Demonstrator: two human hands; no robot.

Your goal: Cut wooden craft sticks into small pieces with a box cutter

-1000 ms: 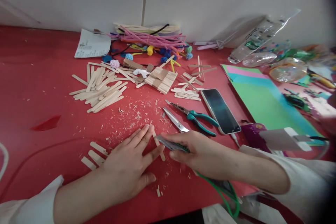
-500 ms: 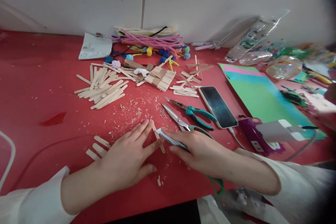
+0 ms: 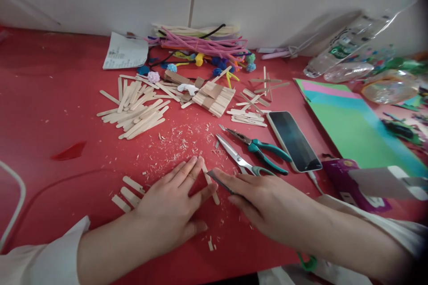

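Observation:
On the red table, a single wooden craft stick (image 3: 216, 197) lies flat under the fingers of my left hand (image 3: 175, 200), which are stretched out and pressing it down. My right hand (image 3: 267, 205) is closed around a utility knife (image 3: 221, 181), its index finger along the top. The knife's blade tip is at the stick's right edge; whether it touches, I cannot tell. Pale wood shavings (image 3: 183, 143) are scattered beyond my fingertips. Left of my left hand lie several short cut sticks (image 3: 130, 197).
Scissors (image 3: 236, 153), teal-handled pliers (image 3: 264, 149) and a phone (image 3: 294, 140) lie beyond my right hand. A pile of craft sticks (image 3: 140, 113) and a bundled stack (image 3: 216, 98) sit farther back, before pink pipe cleaners (image 3: 200, 44). Coloured paper (image 3: 347, 116) and a plastic bottle (image 3: 337, 49) are at right.
The view has shifted slightly, so most things appear farther right. The knife has turned so that its blade looks darker and edge-on. My left hand still presses on the stick.

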